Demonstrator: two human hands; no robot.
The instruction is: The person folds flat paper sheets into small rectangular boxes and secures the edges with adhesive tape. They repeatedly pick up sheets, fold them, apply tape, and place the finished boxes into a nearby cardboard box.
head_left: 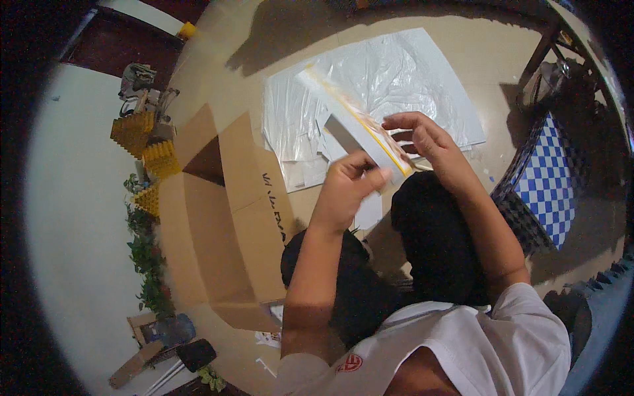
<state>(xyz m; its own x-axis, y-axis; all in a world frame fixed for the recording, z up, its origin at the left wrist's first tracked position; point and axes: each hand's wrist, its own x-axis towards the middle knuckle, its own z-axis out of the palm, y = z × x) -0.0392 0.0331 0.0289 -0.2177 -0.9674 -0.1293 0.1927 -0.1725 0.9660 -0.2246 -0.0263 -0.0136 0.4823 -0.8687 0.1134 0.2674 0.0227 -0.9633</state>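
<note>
A long, thin white box (356,129) with a yellow edge slants up and away to the left in front of me. My left hand (353,188) is closed around its near end, thumb on the near side. Beside the box's right face my right hand (429,145) has its fingers apart and slightly curled; whether the fingertips touch the box cannot be made out. Beyond and below lies a large white board (456,112) covered with wrinkled clear plastic film (396,72). White paper pieces (368,212) lie under my hands, partly hidden by the left one.
A large open cardboard box (261,218) with handwriting stands at my left. Farther left are yellow stacked trays (160,158), green plants (148,257) and a white wall (79,198). To my right sits a blue-and-white checkered item (545,188). Dark furniture (541,49) stands at far right.
</note>
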